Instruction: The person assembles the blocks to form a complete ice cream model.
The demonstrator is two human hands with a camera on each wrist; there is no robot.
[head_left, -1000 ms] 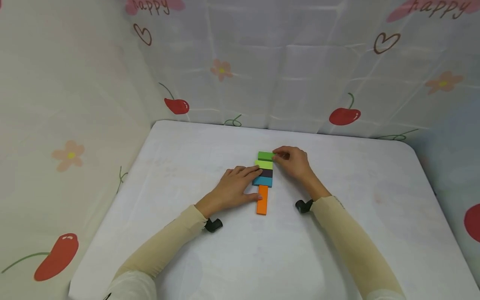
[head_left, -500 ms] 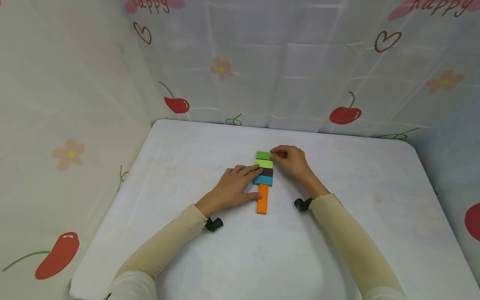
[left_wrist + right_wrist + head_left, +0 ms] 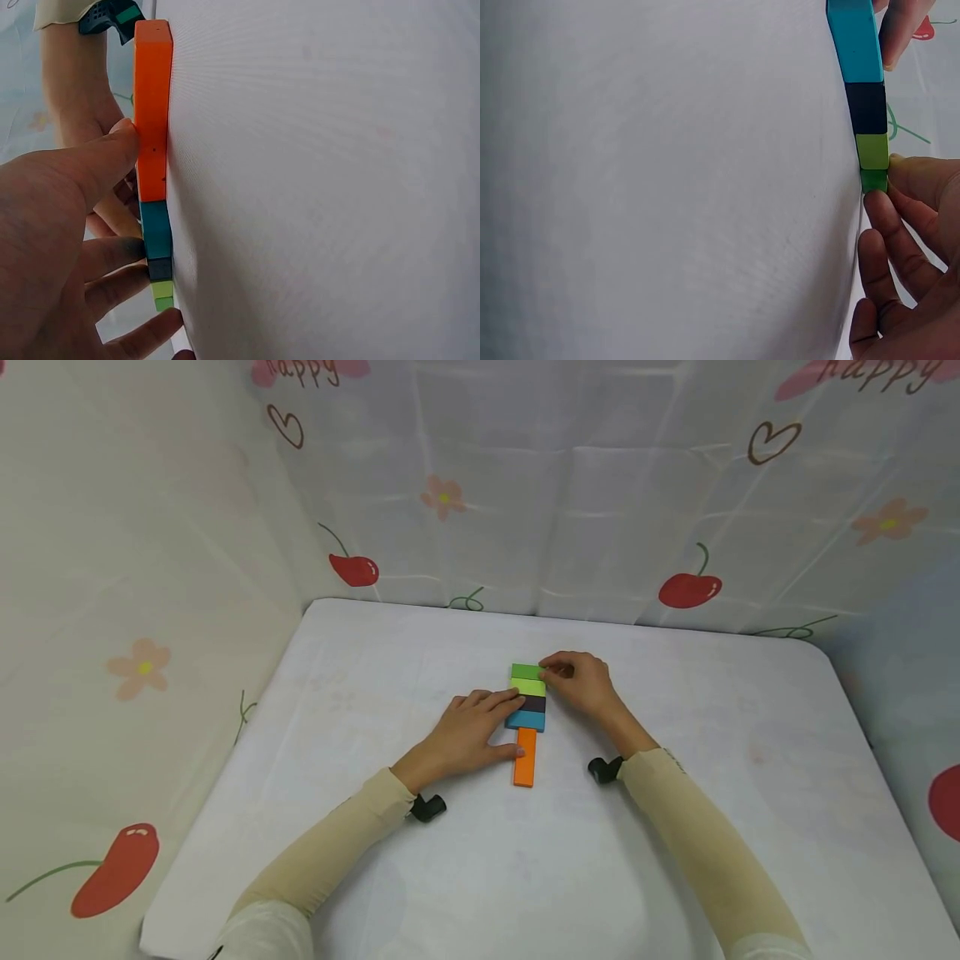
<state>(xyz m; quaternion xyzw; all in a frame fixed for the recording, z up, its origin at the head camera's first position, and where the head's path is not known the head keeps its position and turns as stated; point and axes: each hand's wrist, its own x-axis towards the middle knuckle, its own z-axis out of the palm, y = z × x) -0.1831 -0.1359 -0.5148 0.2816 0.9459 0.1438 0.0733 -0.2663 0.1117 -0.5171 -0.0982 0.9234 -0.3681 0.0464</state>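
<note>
A column of flat wooden blocks lies on the table: a green block (image 3: 527, 671) at the far end, then a lime block (image 3: 531, 687), a dark block (image 3: 535, 703) and a blue block (image 3: 526, 720) side by side. An orange block (image 3: 525, 768) runs lengthwise toward the near side, its end against the blue one. My left hand (image 3: 468, 735) rests flat over the left edge of the column, fingertips on the lime and dark blocks, thumb on the orange block. With thumb and index finger, my right hand (image 3: 585, 685) pinches the right end of the green block.
A white cloth covers the table (image 3: 712, 710). Behind and at the sides hang white curtains (image 3: 562, 510) printed with cherries, flowers and hearts. A black wrist camera (image 3: 427, 808) sits under the left wrist and another black camera (image 3: 604, 770) under the right.
The green block has slid slightly left, closer in line with the lime block, and my right hand has shifted left with it. My left hand has stayed in place.
</note>
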